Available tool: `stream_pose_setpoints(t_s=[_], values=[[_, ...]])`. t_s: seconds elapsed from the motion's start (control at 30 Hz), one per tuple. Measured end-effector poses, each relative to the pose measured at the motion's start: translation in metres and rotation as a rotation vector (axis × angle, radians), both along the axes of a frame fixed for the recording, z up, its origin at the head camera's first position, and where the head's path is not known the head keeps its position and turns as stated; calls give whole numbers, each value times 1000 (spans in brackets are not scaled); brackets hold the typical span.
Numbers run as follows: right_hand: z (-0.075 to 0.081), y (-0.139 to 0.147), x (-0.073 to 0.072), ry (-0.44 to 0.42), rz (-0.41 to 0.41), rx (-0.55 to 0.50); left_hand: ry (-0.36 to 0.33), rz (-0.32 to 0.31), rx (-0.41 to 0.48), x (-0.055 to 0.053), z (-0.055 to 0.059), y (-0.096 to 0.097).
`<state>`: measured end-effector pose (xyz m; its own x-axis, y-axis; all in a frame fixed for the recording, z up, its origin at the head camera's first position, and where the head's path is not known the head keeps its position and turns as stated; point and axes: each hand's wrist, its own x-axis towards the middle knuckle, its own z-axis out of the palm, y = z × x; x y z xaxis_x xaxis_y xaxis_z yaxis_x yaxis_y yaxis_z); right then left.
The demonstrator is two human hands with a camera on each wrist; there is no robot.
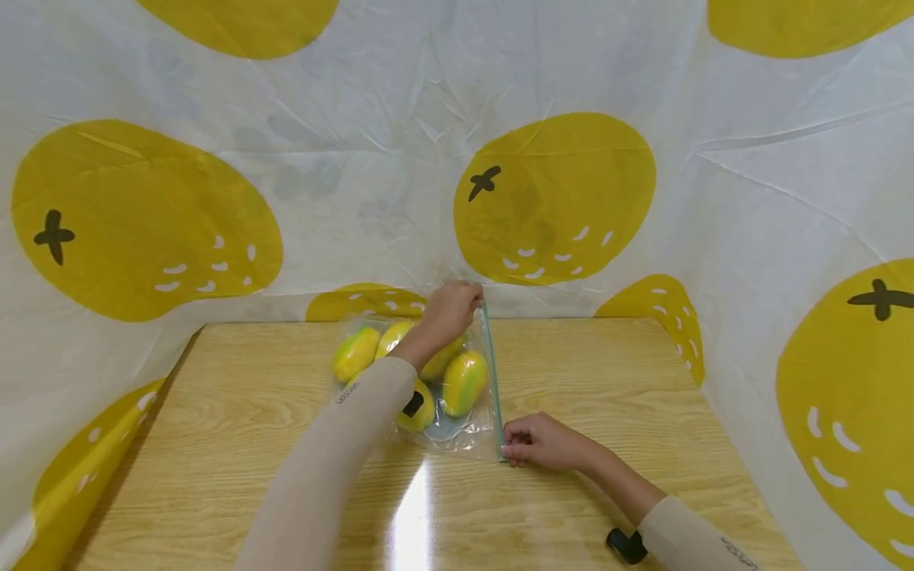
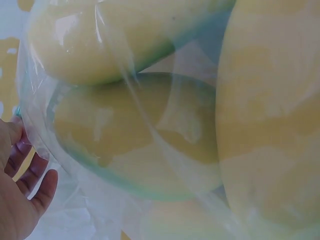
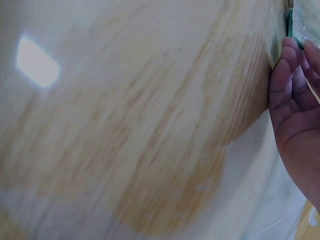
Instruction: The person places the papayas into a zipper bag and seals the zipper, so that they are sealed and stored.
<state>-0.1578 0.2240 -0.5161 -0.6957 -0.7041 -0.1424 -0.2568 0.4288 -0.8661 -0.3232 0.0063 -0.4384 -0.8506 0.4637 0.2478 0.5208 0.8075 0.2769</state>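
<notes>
A clear zip bag lies on the table with several yellow-green mangoes inside. Its blue-green zip strip runs along the right side of the bag, from far to near. At the far end of the strip, my left hand pinches the bag's corner, its forearm crossing over the mangoes and hiding part of them. My right hand grips the near end of the strip between thumb and fingers. Close up in the left wrist view, mangoes press against the plastic beside the left hand.
The wood-grain table carries a bright light reflection near its front. A white cloth printed with big yellow fruit hangs round the back and sides. Black devices sit at both wrists, one beside the right sleeve.
</notes>
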Motion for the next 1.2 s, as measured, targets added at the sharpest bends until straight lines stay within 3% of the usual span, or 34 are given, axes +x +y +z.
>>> stream_pose_setpoints(t_s=[0.4, 0.57, 0.73, 0.87, 1.03, 1.2], values=[[5, 6, -1, 38, 6, 137, 18, -5, -24, 1, -2, 5], [3, 9, 0, 30, -12, 158, -59, -78, -63, 7, -7, -1], [3, 13, -1, 8, -18, 162, -98, -117, -34, 19, -9, -12], [7, 18, -6, 48, -70, 189, -143, -92, 7, 32, -5, -26], [18, 18, -17, 167, -249, 200, -192, -38, 85, 47, 1, -57], [29, 7, -31, 198, -353, 140, -211, 46, 172, 61, -6, -100]])
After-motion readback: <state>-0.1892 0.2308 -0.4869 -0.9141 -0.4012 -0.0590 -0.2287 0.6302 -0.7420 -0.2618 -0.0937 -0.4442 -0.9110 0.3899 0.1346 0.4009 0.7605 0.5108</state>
